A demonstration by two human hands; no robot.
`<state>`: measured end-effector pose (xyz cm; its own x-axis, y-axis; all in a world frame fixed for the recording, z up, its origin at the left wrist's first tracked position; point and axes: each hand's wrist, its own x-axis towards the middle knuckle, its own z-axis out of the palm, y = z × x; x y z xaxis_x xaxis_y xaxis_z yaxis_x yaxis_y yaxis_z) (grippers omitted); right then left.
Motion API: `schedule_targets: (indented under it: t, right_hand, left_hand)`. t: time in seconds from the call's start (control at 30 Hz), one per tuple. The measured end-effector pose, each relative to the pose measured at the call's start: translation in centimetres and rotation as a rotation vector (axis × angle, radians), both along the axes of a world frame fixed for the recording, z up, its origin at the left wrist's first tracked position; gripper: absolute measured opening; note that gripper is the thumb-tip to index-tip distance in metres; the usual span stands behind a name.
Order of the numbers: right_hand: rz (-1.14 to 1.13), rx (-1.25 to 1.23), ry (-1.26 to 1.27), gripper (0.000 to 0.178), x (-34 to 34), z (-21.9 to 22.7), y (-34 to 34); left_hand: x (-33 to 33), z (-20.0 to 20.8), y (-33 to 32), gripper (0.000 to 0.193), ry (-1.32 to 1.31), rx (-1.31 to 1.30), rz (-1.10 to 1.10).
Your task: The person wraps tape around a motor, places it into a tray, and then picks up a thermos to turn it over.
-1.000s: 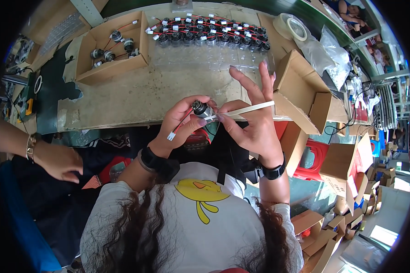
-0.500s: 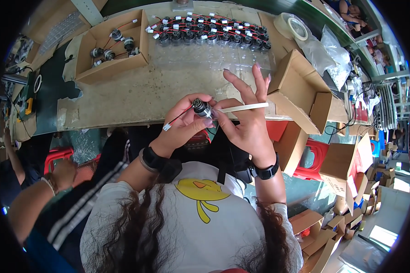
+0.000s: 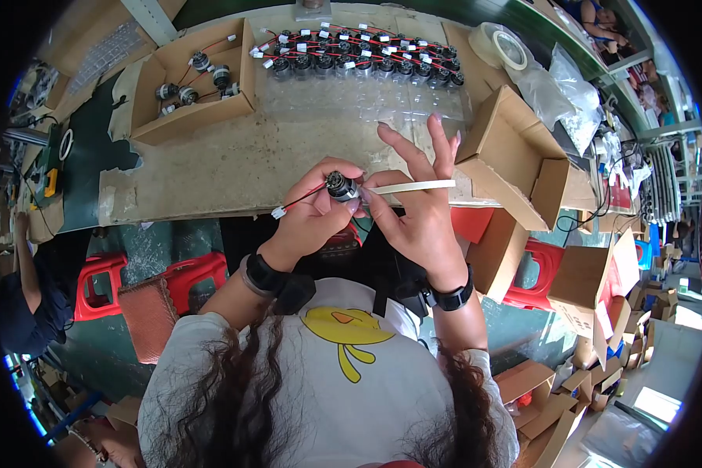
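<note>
My left hand (image 3: 310,214) is closed around a small motor (image 3: 340,186) with a black end and a silver body. From the motor a red and black wire runs out to the left, ending in a white connector (image 3: 278,212). Between thumb and index finger, my right hand (image 3: 421,222) pinches a thin cream-coloured strip (image 3: 413,186) close against the motor's side. The strip's free end points right, and the other fingers of that hand are raised and spread. Where fingertips and strip meet the motor, details are partly hidden.
Rows of similar motors (image 3: 366,66) stand in a clear plastic tray at the table's back. A cardboard box (image 3: 152,129) at left holds several motors. An open carton (image 3: 507,148) and tape roll (image 3: 510,50) lie right. Red stools (image 3: 195,277) stand on the floor.
The person beside me at left has moved away backward, uncovering red stools and a brown cushion. Both my hands stay nearly in place, with the motor shifted very slightly left.
</note>
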<state>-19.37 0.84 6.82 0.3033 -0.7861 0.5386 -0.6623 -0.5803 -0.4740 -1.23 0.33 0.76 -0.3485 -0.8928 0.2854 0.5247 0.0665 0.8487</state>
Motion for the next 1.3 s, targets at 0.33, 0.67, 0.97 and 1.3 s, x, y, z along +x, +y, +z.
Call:
schedule_targets:
  t: [0.33,0.67,0.97,1.3]
  right_hand:
    - [-0.269,-0.114,0.036,0.010,2.3,-2.2,0.0]
    - [-0.307,-0.189,-0.049,0.003,-0.3,0.3,-2.0]
    - [-0.254,-0.016,-0.071,0.002,-1.4,-0.5,1.7]
    - [-0.210,0.020,-0.114,0.001,-2.3,-1.4,2.3]
  left_hand:
    - [-0.2,0.0,-0.4,0.044,-0.304,-0.120,0.237]
    - [1.4,1.6,-1.1,0.047,-0.055,0.204,0.134]
    - [7.9,2.9,-1.8,0.045,-0.241,0.132,0.458]
    - [19.1,9.2,-12.0,0.054,-1.701,-0.302,0.994]
